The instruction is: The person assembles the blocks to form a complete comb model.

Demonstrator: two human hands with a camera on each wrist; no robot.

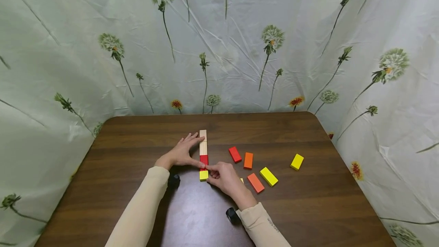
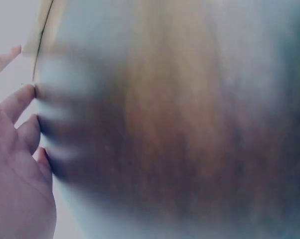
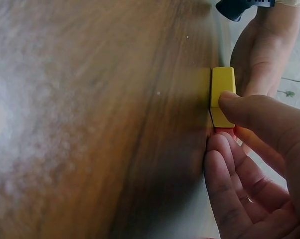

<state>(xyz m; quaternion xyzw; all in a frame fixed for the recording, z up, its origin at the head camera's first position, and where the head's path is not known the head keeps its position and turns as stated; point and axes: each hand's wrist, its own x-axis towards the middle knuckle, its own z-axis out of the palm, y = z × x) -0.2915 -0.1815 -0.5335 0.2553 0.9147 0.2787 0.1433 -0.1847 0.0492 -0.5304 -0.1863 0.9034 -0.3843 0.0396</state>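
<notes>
The row of blocks [image 1: 204, 148] sat a bit left of the middle of the desk [image 1: 192, 216], running from near the far edge toward the near edge: two plain wood blocks [image 1: 203, 148], then a red section [image 1: 204, 159], then a yellow block [image 1: 204, 175] at the near end. The left hand [image 1: 180, 153] had its fingers spread and pretty straight, not wrapped around anything, index over the wood part, thumb over the red section. The right hand [image 1: 224, 178] had its thumb on the yellow block and its index finger right by where red met yellow. Honestly, it was hard to tell whether those fingers were actually pinching it. Toward the right edge there was a loose bunch: a red block [image 1: 235, 154], an orange block [image 1: 248, 161], a coral block [image 1: 255, 183], a bright yellow block [image 1: 269, 177], and another yellow one [image 1: 297, 162] closest to that edge. Past the far edge hung a dandelion-print curtain [image 1: 236, 68].
</notes>
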